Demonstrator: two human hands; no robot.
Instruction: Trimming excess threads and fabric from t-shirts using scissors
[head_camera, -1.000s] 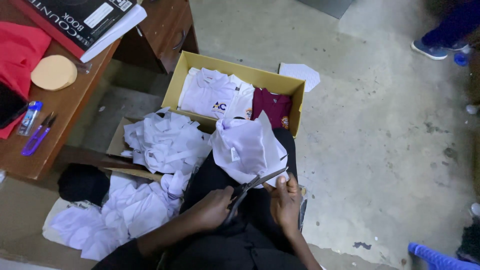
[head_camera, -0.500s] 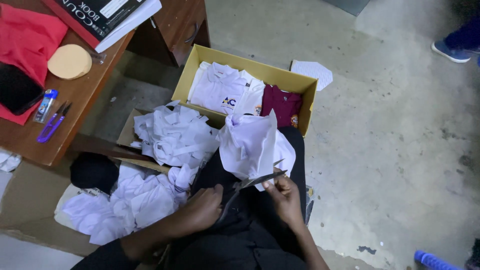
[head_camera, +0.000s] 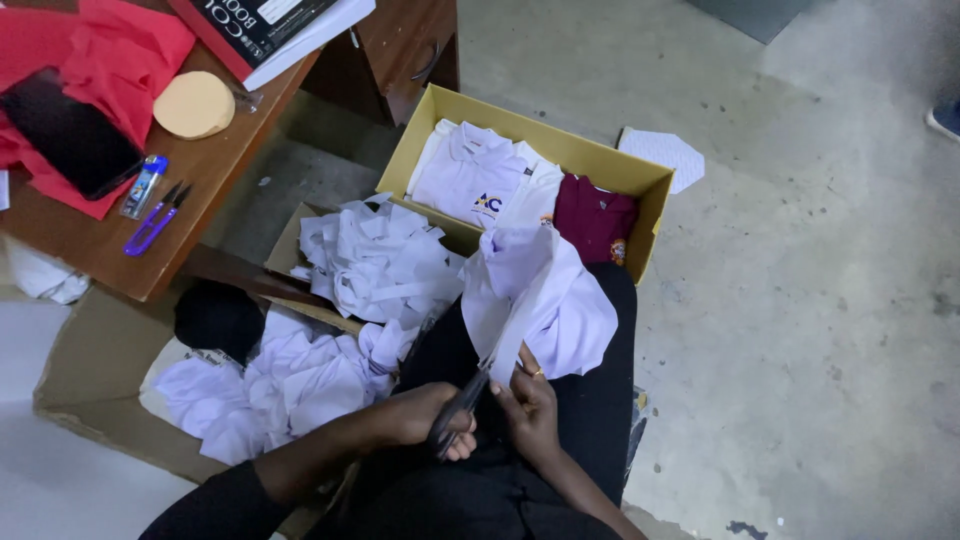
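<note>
Down on the lap, the left hand (head_camera: 425, 418) is curled tight around the handles of dark scissors (head_camera: 462, 405), whose blades point up into the white cloth (head_camera: 545, 300). Beside it, touching, the right hand (head_camera: 530, 405) pinches the cloth's lower edge, fingers closed on it. That cloth drapes over the black-clad knees, just in front of the yellow box (head_camera: 600, 160) of folded shirts.

We see the grey metal scissors (head_camera: 462, 405) swung from pointing toward two o'clock to nearly one o'clock, and the right hand (head_camera: 528, 405) has moved closer to the left hand (head_camera: 428, 420) under the white cloth piece (head_camera: 540, 295).
</note>
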